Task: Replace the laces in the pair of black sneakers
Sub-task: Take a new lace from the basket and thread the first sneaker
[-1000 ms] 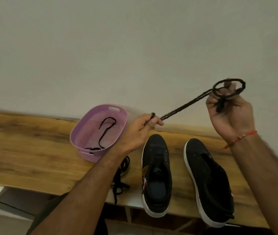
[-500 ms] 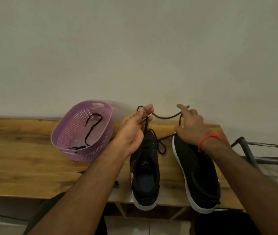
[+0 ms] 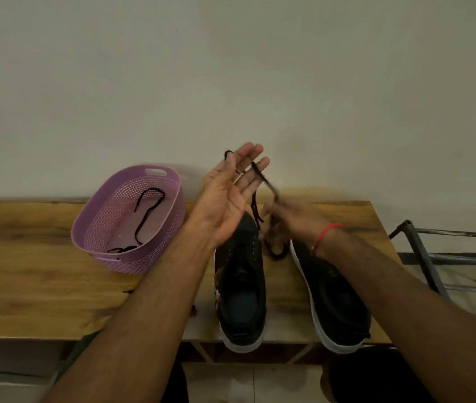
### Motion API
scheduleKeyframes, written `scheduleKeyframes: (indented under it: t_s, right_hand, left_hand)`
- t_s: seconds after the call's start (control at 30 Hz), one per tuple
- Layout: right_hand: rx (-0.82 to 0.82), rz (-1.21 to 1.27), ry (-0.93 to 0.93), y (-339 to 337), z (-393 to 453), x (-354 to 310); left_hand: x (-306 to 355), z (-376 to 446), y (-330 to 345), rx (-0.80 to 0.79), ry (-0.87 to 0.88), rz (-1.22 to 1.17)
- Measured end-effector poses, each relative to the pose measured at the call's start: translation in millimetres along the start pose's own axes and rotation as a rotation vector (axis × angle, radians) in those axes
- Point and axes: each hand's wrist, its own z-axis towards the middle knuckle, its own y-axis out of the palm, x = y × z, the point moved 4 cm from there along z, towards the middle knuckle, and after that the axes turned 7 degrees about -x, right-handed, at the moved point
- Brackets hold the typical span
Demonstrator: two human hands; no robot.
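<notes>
Purple plastic, with a lattice wall, makes the oval basket (image 3: pixel 106 228) that stands on the wooden table (image 3: pixel 27 274). Inside the basket lies one black lace (image 3: pixel 144 216), loosely curled on the bottom. Just to the right of the basket, the left hand (image 3: pixel 228 199) is raised with the palm up and the fingers spread wide; a second black lace (image 3: pixel 255 196) hangs across its fingers. Further right of the basket, the right hand (image 3: pixel 298 222) is blurred, and I cannot tell if its fingers grip this lace. Below the hands, two black sneakers (image 3: pixel 242 286) stand side by side on the table, near its front edge.
</notes>
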Motion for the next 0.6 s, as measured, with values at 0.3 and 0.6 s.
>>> scheduleKeyframes:
  t_s: [0.3, 0.6]
  right_hand:
    - [0.253, -0.471, 0.079, -36, 12, 6]
    - [0.085, -0.853, -0.250, 0, 8, -7]
  left_hand:
    - [-1, -19, -71, 0.304, -0.364, 1.490]
    - [-26, -37, -75, -0.002, -0.429, 1.591]
